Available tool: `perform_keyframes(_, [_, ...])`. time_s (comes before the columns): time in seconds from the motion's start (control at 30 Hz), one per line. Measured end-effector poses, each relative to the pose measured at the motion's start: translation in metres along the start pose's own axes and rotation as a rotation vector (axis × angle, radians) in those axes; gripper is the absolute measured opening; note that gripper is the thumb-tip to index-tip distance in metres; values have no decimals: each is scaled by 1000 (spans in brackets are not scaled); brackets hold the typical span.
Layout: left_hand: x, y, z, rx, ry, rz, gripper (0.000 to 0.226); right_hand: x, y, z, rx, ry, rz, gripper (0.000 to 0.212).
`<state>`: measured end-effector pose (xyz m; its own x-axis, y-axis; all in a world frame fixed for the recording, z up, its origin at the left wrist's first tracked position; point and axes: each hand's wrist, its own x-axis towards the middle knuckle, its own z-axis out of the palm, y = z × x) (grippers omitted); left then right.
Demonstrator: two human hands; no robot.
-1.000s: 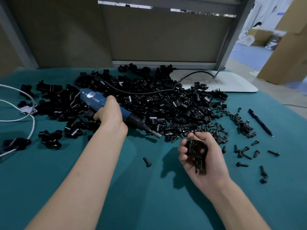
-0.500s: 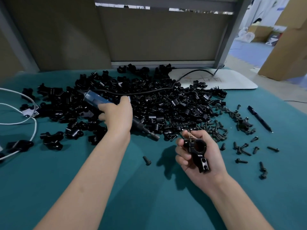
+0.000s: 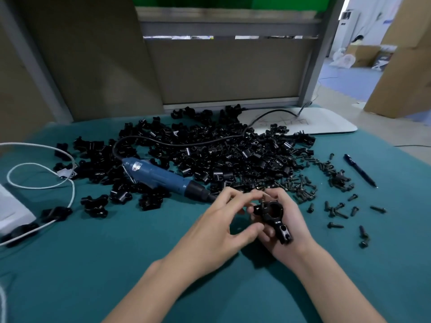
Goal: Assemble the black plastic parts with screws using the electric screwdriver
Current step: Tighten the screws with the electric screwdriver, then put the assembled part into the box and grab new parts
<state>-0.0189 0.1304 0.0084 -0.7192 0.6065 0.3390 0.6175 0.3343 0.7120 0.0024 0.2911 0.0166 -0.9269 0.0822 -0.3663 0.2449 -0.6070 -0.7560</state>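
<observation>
My right hand (image 3: pixel 294 226) grips a black ring-shaped clamp part (image 3: pixel 273 214) just above the green table mat, its stem pointing toward me. My left hand (image 3: pixel 219 229) is right beside it with loosely spread fingers. Its fingertips reach the top of the clamp and its thumb lies against the clamp's lower side. I cannot see whether a screw sits between those fingertips. The blue electric screwdriver (image 3: pixel 161 177) lies free on the mat, left of my hands, its tip pointing toward them. Behind it spreads a big pile of black plastic parts (image 3: pixel 221 155).
Loose black screws (image 3: pixel 335 210) are scattered right of my hands. A black pen (image 3: pixel 360 170) lies farther right. A white cable (image 3: pixel 39 187) loops at the left beside a white box (image 3: pixel 11 210). A white board (image 3: pixel 326 123) and grey partition stand at the back.
My left hand has let go of the screwdriver, which now lies on the mat, and moved right to the clamp. My right hand has turned the clamp ring-side up.
</observation>
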Motion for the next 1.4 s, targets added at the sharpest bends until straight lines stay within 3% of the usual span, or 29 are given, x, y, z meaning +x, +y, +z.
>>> perform_keyframes(0.17, [-1,-7,17,-45,135,23,41,0,2,0,-43,3,2,39])
perform_keyframes(0.27, [-1,-12,19,-105,134,13,37,1,2,0,-49,-27,-7,50])
perform_keyframes(0.6, [-1,-18,19,-170,131,-30,32,5,4,-3,-70,-25,-3,52])
perform_keyframes(0.83, [7,-4,10,-191,193,-40,32,12,-16,17,-98,-33,26,35])
perform_keyframes(1.0, [70,49,-59,-289,453,69,29,12,-115,94,-249,-129,-204,42])
perform_keyframes(1.17, [152,127,-143,-499,662,268,20,-2,-212,173,-192,-252,-510,37])
perform_keyframes(1.23, [198,150,-178,-521,766,242,19,0,-239,192,-184,-240,-563,35])
perform_keyframes(1.4, [340,190,-286,-761,833,35,21,24,-270,191,-180,-114,-602,26])
